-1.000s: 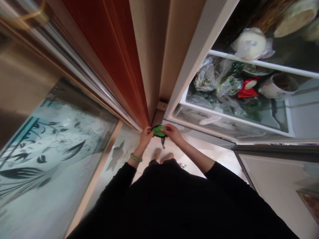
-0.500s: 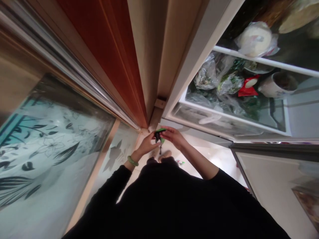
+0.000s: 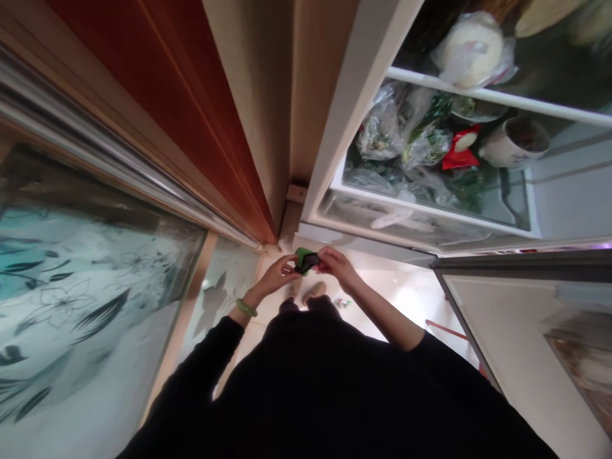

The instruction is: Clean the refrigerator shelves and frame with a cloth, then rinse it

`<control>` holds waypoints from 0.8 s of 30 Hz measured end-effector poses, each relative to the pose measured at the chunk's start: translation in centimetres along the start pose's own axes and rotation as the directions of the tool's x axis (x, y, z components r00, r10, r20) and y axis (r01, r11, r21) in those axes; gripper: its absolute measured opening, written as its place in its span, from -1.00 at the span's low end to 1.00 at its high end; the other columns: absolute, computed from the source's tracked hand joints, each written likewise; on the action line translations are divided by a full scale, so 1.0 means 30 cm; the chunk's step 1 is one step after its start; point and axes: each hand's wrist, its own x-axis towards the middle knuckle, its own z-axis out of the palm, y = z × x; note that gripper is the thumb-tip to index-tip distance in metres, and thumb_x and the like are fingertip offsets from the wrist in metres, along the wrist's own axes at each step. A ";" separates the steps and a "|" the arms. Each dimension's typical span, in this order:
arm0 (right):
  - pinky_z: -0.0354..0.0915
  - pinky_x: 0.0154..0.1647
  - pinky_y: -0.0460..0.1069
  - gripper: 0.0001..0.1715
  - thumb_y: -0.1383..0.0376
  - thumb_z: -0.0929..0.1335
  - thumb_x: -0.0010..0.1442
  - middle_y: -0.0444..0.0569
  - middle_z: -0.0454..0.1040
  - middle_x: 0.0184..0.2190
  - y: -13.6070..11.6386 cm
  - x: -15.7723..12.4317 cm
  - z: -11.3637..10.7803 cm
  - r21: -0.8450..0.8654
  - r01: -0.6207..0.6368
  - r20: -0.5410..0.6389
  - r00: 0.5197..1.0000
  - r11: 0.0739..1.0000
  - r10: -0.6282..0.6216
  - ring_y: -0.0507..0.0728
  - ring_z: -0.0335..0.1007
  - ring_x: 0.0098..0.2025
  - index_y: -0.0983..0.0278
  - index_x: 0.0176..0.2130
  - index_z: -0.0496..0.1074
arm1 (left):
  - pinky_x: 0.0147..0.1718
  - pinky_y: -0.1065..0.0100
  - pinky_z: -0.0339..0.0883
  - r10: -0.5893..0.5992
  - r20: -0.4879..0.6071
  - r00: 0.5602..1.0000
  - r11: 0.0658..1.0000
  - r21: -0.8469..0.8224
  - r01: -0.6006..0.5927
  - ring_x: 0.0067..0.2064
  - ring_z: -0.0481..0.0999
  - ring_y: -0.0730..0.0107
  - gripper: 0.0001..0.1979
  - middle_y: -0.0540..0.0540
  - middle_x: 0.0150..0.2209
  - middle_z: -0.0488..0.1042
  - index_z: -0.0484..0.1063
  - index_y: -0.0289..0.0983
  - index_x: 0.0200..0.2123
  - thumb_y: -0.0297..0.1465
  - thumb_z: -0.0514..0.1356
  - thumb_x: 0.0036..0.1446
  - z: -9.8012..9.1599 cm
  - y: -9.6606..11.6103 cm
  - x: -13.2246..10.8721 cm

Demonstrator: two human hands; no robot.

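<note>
Between my hands is a small green and black item, held in front of me low over the floor; its exact kind I cannot make out. My left hand, with a green bangle on the wrist, pinches its left side. On the other side, the fingers of my right hand are closed on its dark right edge. The green part shows at the left and top, and a dark part sits towards the right.
An open fridge stands to the right, with bagged food, a red packet and a white mug on its shelves. Its door swings out at the lower right. Patterned glass panels are at left.
The green and black item has been turned and spread, so more green shows. My right hand has shifted to its right edge. The view has swung slightly.
</note>
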 end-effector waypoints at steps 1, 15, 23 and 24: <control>0.35 -0.37 -0.03 -0.37 -0.24 0.56 -0.15 -0.17 0.41 -0.60 -0.001 -0.007 0.005 -0.041 0.037 0.034 0.999 0.998 -0.036 0.05 0.38 -0.48 0.20 -0.44 0.45 | -0.18 0.27 0.54 0.012 -0.001 1.000 1.000 0.001 -0.012 -0.21 0.62 0.33 -0.47 -0.21 0.11 0.54 0.55 -0.18 0.10 -0.10 0.40 0.10 0.015 0.010 0.010; 0.38 -0.12 0.05 -0.71 0.10 0.56 0.00 0.00 0.44 -0.24 0.031 -0.051 -0.102 -0.483 0.459 0.080 0.871 0.746 -0.484 0.16 0.43 -0.19 0.24 -0.42 0.54 | -0.01 0.22 0.45 0.198 -0.091 0.976 0.945 0.281 -0.165 -0.09 0.59 0.22 -0.68 -0.15 -0.16 0.65 0.61 -0.21 -0.16 -0.15 0.15 0.32 -0.030 0.162 0.043; 0.17 -0.33 -0.07 -0.62 0.06 0.36 0.27 -0.15 0.33 -0.48 -0.086 -0.070 -0.095 -0.429 0.548 0.271 0.837 0.718 -0.476 0.06 0.28 -0.37 0.25 -0.45 0.36 | -0.13 0.24 0.50 0.297 0.003 0.955 0.843 0.469 -0.263 -0.17 0.65 0.16 -0.73 -0.11 -0.23 0.68 0.67 -0.16 -0.23 -0.10 0.35 0.15 -0.125 0.206 0.021; 0.16 -0.33 -0.08 -0.63 0.06 0.37 0.26 -0.15 0.34 -0.48 -0.111 -0.083 -0.097 -0.428 0.560 0.266 0.828 0.710 -0.493 0.06 0.28 -0.37 0.25 -0.44 0.37 | -0.12 0.23 0.51 0.304 0.004 0.953 0.831 0.487 -0.267 -0.16 0.65 0.15 -0.74 -0.11 -0.23 0.68 0.68 -0.15 -0.24 -0.12 0.33 0.17 -0.147 0.207 0.018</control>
